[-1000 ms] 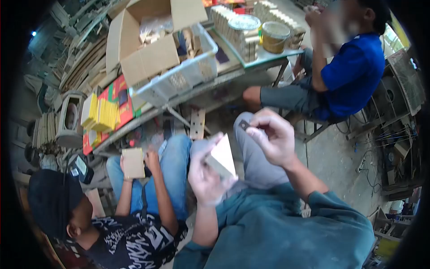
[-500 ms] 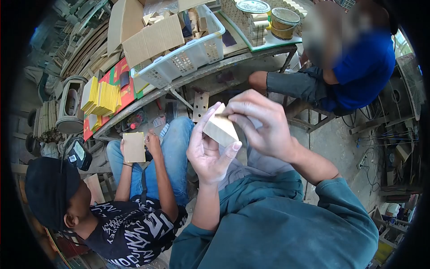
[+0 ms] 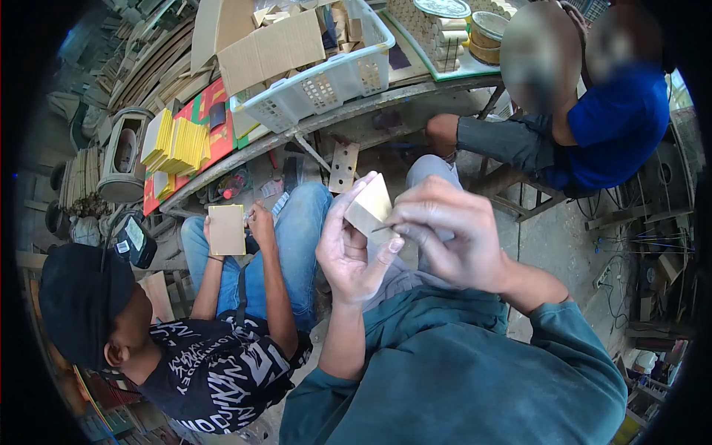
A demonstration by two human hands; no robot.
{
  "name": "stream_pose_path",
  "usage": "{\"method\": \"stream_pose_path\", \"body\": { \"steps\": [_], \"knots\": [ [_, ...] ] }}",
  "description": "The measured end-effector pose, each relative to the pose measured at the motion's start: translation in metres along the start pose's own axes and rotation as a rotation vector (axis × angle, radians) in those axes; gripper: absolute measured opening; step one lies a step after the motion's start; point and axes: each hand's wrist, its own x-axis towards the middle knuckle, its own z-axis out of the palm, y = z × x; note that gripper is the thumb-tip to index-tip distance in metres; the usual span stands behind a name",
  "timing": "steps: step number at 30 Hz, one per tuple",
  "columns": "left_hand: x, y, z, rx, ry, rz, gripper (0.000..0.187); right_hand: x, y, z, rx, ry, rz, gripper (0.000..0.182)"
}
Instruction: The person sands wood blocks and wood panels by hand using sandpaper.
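A pale wooden block (image 3: 371, 208) with angled faces sits in my left hand (image 3: 345, 259), whose fingers and thumb wrap round its sides. Powdery dust whitens both hands. My right hand (image 3: 456, 233) is pinched on a thin dark strip (image 3: 383, 228), seen almost edge-on, which lies against the block's lower right edge. What the strip is made of is too small to make out. Both hands are held up in front of my torso, above my lap.
At left, a co-worker in a black cap holds a flat yellow-edged board (image 3: 226, 230). Along the bench stand a white plastic crate (image 3: 319, 93) of wooden pieces, stacked yellow-edged boards (image 3: 176, 144) and a small bucket (image 3: 487, 37). Another person in a blue shirt (image 3: 623, 126) sits at right.
My right hand has moved down from the block's top to its lower right edge, and the dark strip now shows. The block has turned in my left hand. The whole view has shifted slightly.
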Motion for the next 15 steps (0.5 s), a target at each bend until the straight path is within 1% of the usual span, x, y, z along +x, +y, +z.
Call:
{"method": "stream_pose_path", "body": {
  "steps": [1, 3, 5, 7, 9, 11, 13, 15],
  "knots": [
    [-0.002, 0.0, 0.0, 0.004, 0.003, -0.008, 0.072, 0.003, 0.004, 0.0, 0.006, 0.0, 0.007, 0.021],
    [-0.003, 0.001, 0.001, 0.029, -0.026, -0.008, 0.072, 0.014, 0.01, 0.0, -0.041, 0.095, 0.068, 0.021],
    [-0.001, 0.0, 0.001, 0.035, -0.046, 0.027, 0.072, 0.015, 0.014, 0.004, 0.003, 0.115, 0.077, 0.02],
    [-0.001, 0.0, 0.0, 0.028, -0.055, 0.07, 0.073, 0.013, 0.008, 0.008, -0.041, 0.092, -0.015, 0.02],
    [0.0, 0.0, -0.003, 0.032, -0.045, 0.066, 0.073, 0.007, 0.003, 0.007, -0.037, 0.078, -0.025, 0.019],
    [-0.001, 0.001, -0.003, 0.036, -0.045, 0.051, 0.073, 0.006, -0.003, 0.002, -0.01, -0.013, 0.031, 0.018],
    [-0.002, 0.001, 0.002, 0.014, -0.049, 0.092, 0.073, 0.009, 0.007, 0.004, -0.038, 0.027, 0.019, 0.018],
    [-0.005, 0.002, 0.002, 0.008, -0.046, 0.052, 0.074, 0.013, 0.011, 0.007, -0.055, 0.116, 0.025, 0.018]
  ]
}}
